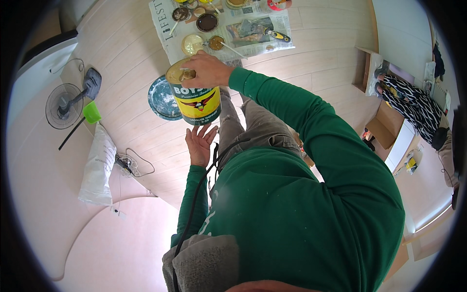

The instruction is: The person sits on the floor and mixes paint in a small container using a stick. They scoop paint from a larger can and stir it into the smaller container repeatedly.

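A large round metal can [198, 102] with a green and yellow label hangs tilted in front of my legs. On its top, my right hand [206, 69] closes over the rim beside the cap [187, 75]. Below, my left hand [199, 144] is turned palm up, its spread fingertips at the can's bottom edge, seemingly supporting it. Partly hidden behind the can is a round blue, white-stained disc [163, 100] that could be a lid or a stool top. Beyond the can, shallow round containers of cream [193, 44], ochre [216, 43] and dark brown [207, 22] material sit on newspaper [253, 29].
A yellow-and-black handled tool [277, 35] and a thin stick [233, 50] lie at the newspaper. On the left are a fan [64, 106], a green dustpan [91, 112], a white sack [98, 168] and loose cable [134, 163]. Another person [411, 107] is at the right, near a cardboard box [382, 127].
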Available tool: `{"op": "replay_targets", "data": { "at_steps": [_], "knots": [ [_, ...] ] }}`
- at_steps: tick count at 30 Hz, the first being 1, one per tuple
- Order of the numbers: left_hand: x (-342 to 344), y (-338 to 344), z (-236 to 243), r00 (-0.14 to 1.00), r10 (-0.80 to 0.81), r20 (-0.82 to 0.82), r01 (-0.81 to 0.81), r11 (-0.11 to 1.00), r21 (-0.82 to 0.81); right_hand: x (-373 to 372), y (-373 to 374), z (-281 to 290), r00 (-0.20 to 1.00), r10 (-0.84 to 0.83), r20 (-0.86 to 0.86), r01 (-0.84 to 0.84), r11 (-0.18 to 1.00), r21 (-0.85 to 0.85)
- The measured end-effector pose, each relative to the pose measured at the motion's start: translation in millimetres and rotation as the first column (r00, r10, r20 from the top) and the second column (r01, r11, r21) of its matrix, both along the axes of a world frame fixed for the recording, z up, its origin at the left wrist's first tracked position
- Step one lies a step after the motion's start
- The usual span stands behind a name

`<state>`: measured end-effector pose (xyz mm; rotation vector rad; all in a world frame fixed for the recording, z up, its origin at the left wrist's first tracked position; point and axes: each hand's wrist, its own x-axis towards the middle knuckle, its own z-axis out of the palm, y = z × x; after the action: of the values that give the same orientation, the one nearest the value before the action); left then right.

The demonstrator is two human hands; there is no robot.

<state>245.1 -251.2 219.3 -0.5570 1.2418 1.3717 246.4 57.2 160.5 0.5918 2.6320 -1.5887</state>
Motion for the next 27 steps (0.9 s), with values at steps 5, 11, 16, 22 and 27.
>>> {"op": "replay_targets", "data": {
  "at_steps": [5, 11, 16, 22, 27],
  "knots": [
    [-0.1, 0.2, -0.3, 1.000, 0.004, 0.002, -0.004, 1.000, -0.002, 0.0, -1.0, -0.4, 1.000, -0.008, -0.001, 0.008, 1.000, 0.004],
    [0.7, 1.5, 1.4, 1.000, -0.004, -0.001, 0.004, 1.000, -0.003, 0.7, 0.8, 0.8, 1.000, -0.001, 0.015, 0.001, 1.000, -0.013],
    [-1.3, 1.8, 3.5, 1.000, -0.007, -0.002, 0.007, 1.000, 0.004, 0.5, 2.3, 5.2, 1.000, -0.009, 0.009, 0.009, 1.000, -0.016],
    [-1.7, 1.6, 4.0, 1.000, -0.007, 0.006, 0.006, 1.000, 0.004, -0.1, 2.8, 3.6, 1.000, -0.011, 0.008, 0.011, 1.000, -0.007],
    [-1.8, 0.6, 3.9, 1.000, -0.005, 0.007, 0.005, 1.000, 0.017, -0.8, 3.1, 7.6, 1.000, -0.012, 0.021, 0.012, 1.000, -0.004]
  ]
}}
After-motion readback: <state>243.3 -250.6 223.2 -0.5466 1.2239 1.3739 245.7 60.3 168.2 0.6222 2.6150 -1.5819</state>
